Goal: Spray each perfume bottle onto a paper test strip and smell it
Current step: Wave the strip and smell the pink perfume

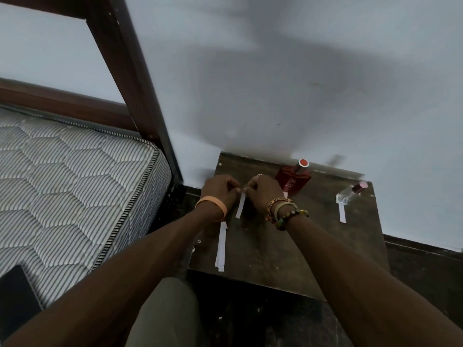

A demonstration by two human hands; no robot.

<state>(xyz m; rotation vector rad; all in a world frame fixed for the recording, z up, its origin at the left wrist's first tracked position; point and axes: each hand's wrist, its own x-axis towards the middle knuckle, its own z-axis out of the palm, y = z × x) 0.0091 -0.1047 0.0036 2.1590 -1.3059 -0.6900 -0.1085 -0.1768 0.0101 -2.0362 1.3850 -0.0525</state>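
Centre of frame: your left hand (pixel 220 191) and right hand (pixel 263 194) both pinch the top of one test strip (pixel 241 206) with curled fingers. It hangs clear of the worktop (pixel 275 261), probably ready for spraying. The red bottle (pixel 293 181) stands just right.

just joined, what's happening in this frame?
A person holds one paper strip over a small dark table, with the left hand and right hand both pinching its top end. The red perfume bottle stands behind the right hand. A clear bottle with a pink cap stands at the right, a second strip lying before it. Spare strips lie near the left edge.
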